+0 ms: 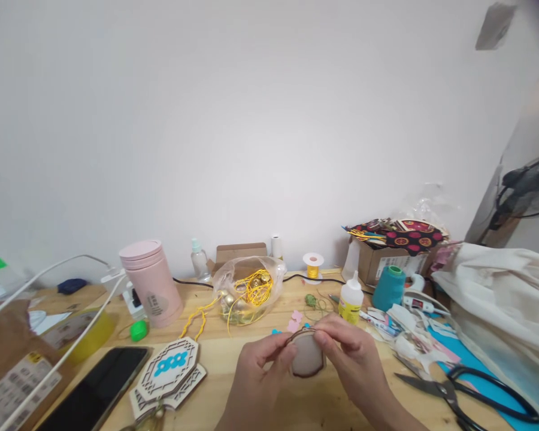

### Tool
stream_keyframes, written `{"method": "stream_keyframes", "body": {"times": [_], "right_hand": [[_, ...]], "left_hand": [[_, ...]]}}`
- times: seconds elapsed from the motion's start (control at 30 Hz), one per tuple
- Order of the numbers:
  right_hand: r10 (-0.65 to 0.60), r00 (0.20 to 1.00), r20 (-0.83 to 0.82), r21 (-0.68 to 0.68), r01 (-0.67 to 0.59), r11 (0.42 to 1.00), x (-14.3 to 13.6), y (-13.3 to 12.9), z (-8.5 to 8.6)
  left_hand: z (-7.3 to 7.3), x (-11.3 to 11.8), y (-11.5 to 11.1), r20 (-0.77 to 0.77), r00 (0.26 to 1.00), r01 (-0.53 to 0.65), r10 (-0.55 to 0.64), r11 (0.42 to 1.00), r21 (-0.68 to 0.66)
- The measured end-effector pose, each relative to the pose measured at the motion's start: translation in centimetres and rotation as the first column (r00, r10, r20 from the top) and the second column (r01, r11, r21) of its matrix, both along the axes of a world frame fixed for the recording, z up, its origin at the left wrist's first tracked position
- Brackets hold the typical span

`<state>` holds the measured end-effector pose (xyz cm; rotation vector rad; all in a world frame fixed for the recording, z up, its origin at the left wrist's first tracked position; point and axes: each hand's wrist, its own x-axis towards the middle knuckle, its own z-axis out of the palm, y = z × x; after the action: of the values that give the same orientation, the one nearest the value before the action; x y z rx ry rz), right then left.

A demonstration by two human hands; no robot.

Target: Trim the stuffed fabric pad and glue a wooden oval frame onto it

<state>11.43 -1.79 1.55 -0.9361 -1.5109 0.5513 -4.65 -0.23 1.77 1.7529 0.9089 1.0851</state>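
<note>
Both my hands are over the middle of the wooden table. Thumb and fingers of my left hand (266,371) pinch the upper left edge of a small rounded wooden plaque (307,354), with a pale face and dark brown rim. My right hand (349,347) grips its upper right edge. Just behind the plaque lie pink paper cutouts (295,321) and bits of blue paper (276,331). To the left rest stacked octagonal wooden ornaments (170,365), the top one bearing a blue cutout. A yellow-labelled glue bottle (351,299) stands behind my right hand.
Black scissors (449,389) lie at the right near a teal thread cone (388,287). A plastic bag of bells and yellow cord (251,290) sits behind. A phone (96,389), pink tumbler (151,284) and yellow tape roll (92,335) are at the left.
</note>
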Motion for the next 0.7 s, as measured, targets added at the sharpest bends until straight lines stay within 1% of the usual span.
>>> {"method": "stream_keyframes", "body": {"times": [0.07,0.17,0.23,0.3,0.4,0.47,0.53,0.57,0.63,0.7], "right_hand": [[0.007,1.000,0.018,-0.024,-0.006,1.000,-0.22,0.01,-0.04],[0.020,0.999,0.034,-0.071,-0.018,0.997,-0.54,0.06,-0.13],[0.008,0.999,0.045,-0.070,-0.005,0.998,-0.69,0.05,-0.11],[-0.012,0.997,0.071,-0.039,0.015,0.999,-0.77,-0.02,-0.03],[-0.041,0.996,0.083,-0.008,0.041,0.999,-0.84,-0.17,0.03],[-0.040,0.997,0.059,-0.024,0.041,0.999,-0.88,-0.19,-0.01],[-0.022,1.000,0.002,-0.085,0.022,0.996,-0.84,-0.08,-0.12],[-0.021,0.998,-0.053,-0.142,0.013,0.990,-0.77,0.02,-0.18],[-0.049,0.981,-0.186,-0.273,-0.004,0.962,-0.49,0.29,-0.31],[-0.092,0.956,-0.280,-0.371,-0.019,0.929,-0.09,0.61,-0.42]], "left_hand": [[-0.20,0.20,0.00,0.065,0.998,-0.013,0.017,0.998,-0.061],[-0.36,0.42,0.08,0.050,0.997,-0.058,0.063,0.994,-0.094],[-0.28,0.48,0.08,0.031,0.999,-0.033,0.036,0.995,-0.089],[-0.10,0.52,0.01,0.039,0.999,0.009,-0.006,0.996,-0.084],[0.07,0.62,-0.05,0.064,0.998,0.022,-0.017,0.996,-0.083],[-0.02,0.73,0.09,0.093,0.995,0.033,-0.022,0.993,-0.111],[-0.25,0.85,0.33,0.150,0.988,0.063,-0.037,0.983,-0.172],[-0.40,0.91,0.45,0.187,0.981,0.090,-0.050,0.973,-0.214],[-0.68,0.98,0.62,0.240,0.967,0.160,-0.089,0.941,-0.297],[-0.90,0.97,0.70,0.220,0.965,0.219,-0.146,0.906,-0.362]]}}
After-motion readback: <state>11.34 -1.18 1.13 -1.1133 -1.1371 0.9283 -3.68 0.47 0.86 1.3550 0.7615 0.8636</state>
